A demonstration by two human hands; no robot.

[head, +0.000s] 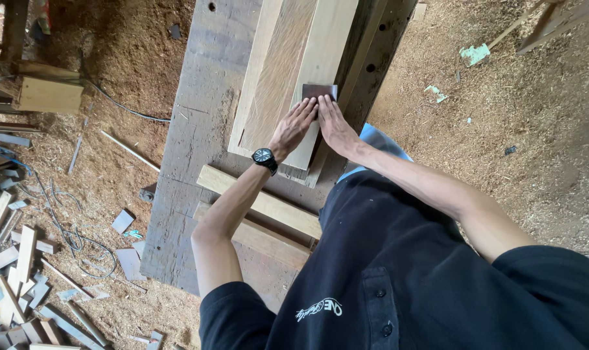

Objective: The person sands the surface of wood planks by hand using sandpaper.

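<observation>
Sawdust carpets the floor on every side, offcuts heaped away to my left, and the grey counter runs out ahead of me. On it lie pale planks, stacked lengthwise, and a dark sheet of sandpaper sits on the top plank near its right edge. Both palms are down: left hand and right hand side by side, touching, fingers stretched flat and held close together, tips pressing the paper's near edge, nothing pinched. Doing this well, I judge, means even weight through both sets of fingertips, long strokes along the grain, and keeping the sheet flat so it doesn't curl or skid off the plank's edge. Two loose battens lie crosswise near my waist.
</observation>
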